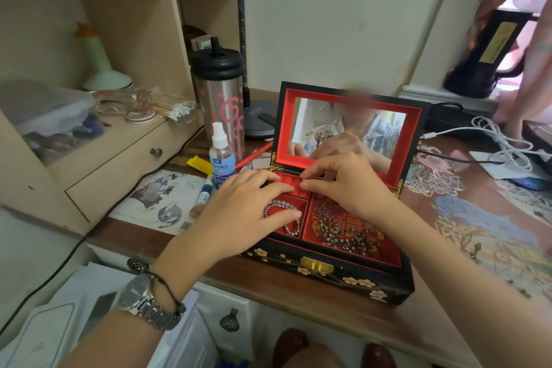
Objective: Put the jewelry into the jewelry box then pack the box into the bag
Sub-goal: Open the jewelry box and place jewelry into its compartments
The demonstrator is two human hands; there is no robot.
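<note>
Hovering over jewelry box [328, 272] rear slots | left hand [248, 206], right hand [343, 185] fingers loosely spread, holding nothing | box at desk [268, 281] edge

Desk [298, 293]: jewelry box [331, 272], spray bottle [220, 155], tumbler [221, 98].

- Jewelry box [331, 270], large compartment lining: gold Chinese character "福", partly covered by beads.
- Spray bottle [220, 155] label: blue with white Chinese print, too small to read.
</note>
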